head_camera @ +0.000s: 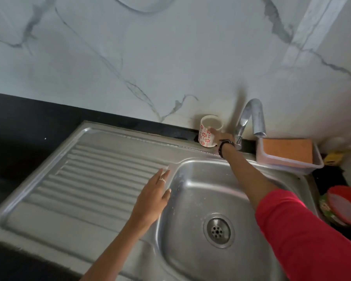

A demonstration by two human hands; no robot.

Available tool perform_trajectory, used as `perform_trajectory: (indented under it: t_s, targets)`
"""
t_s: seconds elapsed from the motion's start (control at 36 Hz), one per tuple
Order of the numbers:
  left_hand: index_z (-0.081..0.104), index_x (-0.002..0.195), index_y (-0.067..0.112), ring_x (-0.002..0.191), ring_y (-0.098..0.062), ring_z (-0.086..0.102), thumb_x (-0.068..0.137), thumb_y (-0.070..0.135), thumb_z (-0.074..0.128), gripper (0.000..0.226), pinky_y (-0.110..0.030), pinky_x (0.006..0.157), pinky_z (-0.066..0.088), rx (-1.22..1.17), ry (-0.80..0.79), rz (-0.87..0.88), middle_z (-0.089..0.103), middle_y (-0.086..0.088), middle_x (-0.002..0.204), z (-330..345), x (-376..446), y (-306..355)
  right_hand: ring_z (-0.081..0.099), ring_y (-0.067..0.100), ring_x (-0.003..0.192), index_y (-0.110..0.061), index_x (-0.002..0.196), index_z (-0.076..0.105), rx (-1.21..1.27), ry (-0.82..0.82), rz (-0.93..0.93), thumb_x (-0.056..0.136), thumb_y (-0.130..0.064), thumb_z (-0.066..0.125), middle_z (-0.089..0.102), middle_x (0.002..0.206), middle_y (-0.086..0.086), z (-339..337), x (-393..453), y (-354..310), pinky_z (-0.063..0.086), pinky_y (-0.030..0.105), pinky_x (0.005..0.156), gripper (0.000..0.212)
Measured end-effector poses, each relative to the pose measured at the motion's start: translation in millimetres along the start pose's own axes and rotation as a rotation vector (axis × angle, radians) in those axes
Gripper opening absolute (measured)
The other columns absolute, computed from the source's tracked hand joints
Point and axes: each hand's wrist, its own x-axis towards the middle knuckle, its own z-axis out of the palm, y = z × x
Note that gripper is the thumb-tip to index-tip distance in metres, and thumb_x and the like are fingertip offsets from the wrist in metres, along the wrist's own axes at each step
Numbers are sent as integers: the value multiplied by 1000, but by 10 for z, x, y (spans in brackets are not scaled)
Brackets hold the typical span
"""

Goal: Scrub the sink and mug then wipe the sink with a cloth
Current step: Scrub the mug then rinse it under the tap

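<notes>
Stainless-steel sink (pixel 193 191) basin sits bare; the right hand (pixel 221 137) grips the red-flowered mug (pixel 208 131) on the back ledge beside the tap (pixel 251 118), while the left hand (pixel 152 199) rests flat, fingers spread, on the drainboard (pixel 85 179).

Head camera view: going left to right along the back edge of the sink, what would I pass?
Ribbed draining board → patterned mug with the right hand on it → tap → clear tray holding an orange sponge → red plates at the far right.
</notes>
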Motion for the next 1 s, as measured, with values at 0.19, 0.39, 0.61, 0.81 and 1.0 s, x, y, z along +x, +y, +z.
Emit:
perform_trajectory:
  t_s: [0.19, 0.39, 0.61, 0.81, 1.0]
  targets:
    - [26, 145, 22, 142, -9, 18, 95, 20, 48, 55, -17, 111, 16, -26, 10, -13, 20, 3, 154, -10, -191, -10, 53, 28, 121, 1, 133, 44, 317, -83, 60, 73, -29, 78, 51, 136, 14, 14, -23, 38, 46, 40, 100, 75]
    - [38, 141, 19, 140, -9, 22, 95, 28, 40, 47, -17, 110, 16, -58, 50, -88, 25, 5, 151, -147, -532, -291, 56, 32, 117, 2, 129, 48, 359, -72, 26, 76, -25, 76, 52, 134, 16, -3, -222, 112, 49, 41, 97, 66]
    - [37, 140, 24, 138, -1, 19, 96, 18, 48, 46, -9, 105, 13, -114, 10, -195, 20, 19, 143, -119, -1005, -778, 63, 29, 103, 0, 125, 55, 162, -139, -67, 70, -32, 79, 61, 123, 14, 35, -515, 74, 55, 36, 84, 68]
    - [40, 140, 22, 139, -3, 21, 97, 18, 47, 44, -9, 104, 13, -154, -4, -234, 29, 13, 147, -373, -905, -1216, 63, 33, 100, 4, 120, 56, 28, -298, -105, 74, -22, 76, 61, 119, 23, 371, -908, -131, 53, 38, 85, 57]
    - [41, 139, 22, 140, -4, 21, 96, 20, 47, 43, -14, 107, 18, -206, 39, -293, 29, 8, 150, -771, -663, -1848, 59, 38, 107, 4, 123, 54, -41, -443, -40, 79, -16, 71, 57, 115, 24, 1116, -1331, -430, 50, 37, 89, 51]
